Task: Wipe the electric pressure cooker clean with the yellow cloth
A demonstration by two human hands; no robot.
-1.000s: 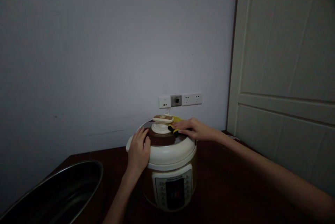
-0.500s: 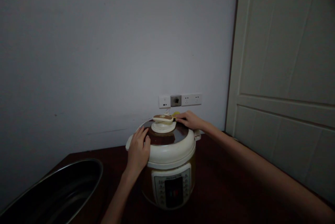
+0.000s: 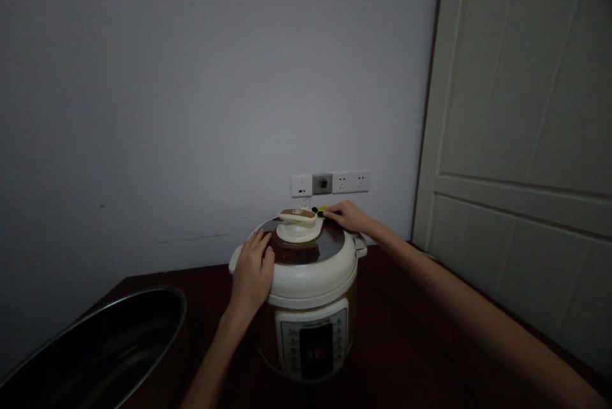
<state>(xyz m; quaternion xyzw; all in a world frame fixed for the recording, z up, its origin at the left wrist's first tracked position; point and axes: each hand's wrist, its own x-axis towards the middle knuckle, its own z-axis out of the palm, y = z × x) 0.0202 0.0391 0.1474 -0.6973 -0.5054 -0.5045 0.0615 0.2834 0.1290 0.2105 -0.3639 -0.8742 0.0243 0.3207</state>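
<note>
A white and brown electric pressure cooker [image 3: 310, 278] stands upright on the dark table, its lid on and its control panel facing me. My left hand [image 3: 253, 269] rests on the left edge of the lid, fingers stretched out over the rim. Behind the white lid handle [image 3: 299, 221], my right hand [image 3: 348, 215] pinches a small yellow and black thing [image 3: 321, 210] at the back of the lid. Its kind is too small and dim to make out.
A large dark basin or pot [image 3: 119, 339] with a shiny rim lies at the lower left. Wall sockets and a switch [image 3: 329, 183] sit on the wall behind the cooker. A panelled white door [image 3: 516, 141] stands at the right.
The yellow and black thing has turned in my right hand, so that its black parts now show beside the lid handle. My left hand stays on the lid.
</note>
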